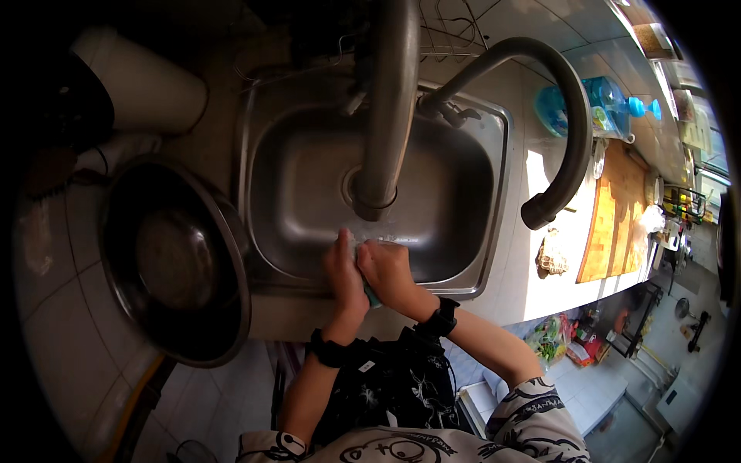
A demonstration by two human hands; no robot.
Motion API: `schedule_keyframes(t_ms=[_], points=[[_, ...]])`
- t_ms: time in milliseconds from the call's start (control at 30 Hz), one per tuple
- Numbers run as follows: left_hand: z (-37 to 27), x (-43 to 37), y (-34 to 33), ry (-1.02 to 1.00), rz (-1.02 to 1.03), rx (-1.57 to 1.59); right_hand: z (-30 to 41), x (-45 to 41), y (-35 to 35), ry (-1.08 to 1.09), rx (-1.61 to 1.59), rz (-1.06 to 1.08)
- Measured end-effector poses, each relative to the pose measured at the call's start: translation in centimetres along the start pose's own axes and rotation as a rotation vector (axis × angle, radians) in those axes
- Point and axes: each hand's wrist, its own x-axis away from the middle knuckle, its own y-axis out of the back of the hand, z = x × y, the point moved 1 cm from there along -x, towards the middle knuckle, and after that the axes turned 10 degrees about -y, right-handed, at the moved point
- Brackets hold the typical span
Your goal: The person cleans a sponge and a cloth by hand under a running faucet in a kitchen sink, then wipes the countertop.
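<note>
Over the front part of a stainless steel sink (324,156), my two hands are pressed close together. Between them is a small greenish thing (372,296), perhaps a cloth or sponge, mostly covered by my palms and fingers. My left hand (345,275) lies along one side of it with fingers pointing up the view. Curled around the other side is my right hand (388,269). A thick metal faucet spout (391,116) comes down close to the camera, ending just above my fingertips. Wet, shiny patches show on the basin floor near my fingers.
A large metal basin (173,260) stands left of the sink. To the right are a curved second faucet (570,92), a blue plastic bottle (605,104), a netted beige item (553,254) and a wooden cutting board (616,220). A white cylindrical container (145,81) is at upper left.
</note>
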Motion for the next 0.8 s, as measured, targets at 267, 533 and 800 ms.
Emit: schedule_keyframes(t_ms=[267,533,800], points=[[-0.9,0.8,-0.6,0.044,-0.016,0.029,-1.2,0.4,0.1,-0.026,0.106,-0.019],[-0.3,1.0,-0.4,0.154,0.095,0.155,0.6,0.6,1.6,-0.248,-0.093,-0.040],[-0.3,0.4,0.2,-0.005,0.317,-0.084,1.2,1.8,8.9,-0.385,-0.377,0.274]])
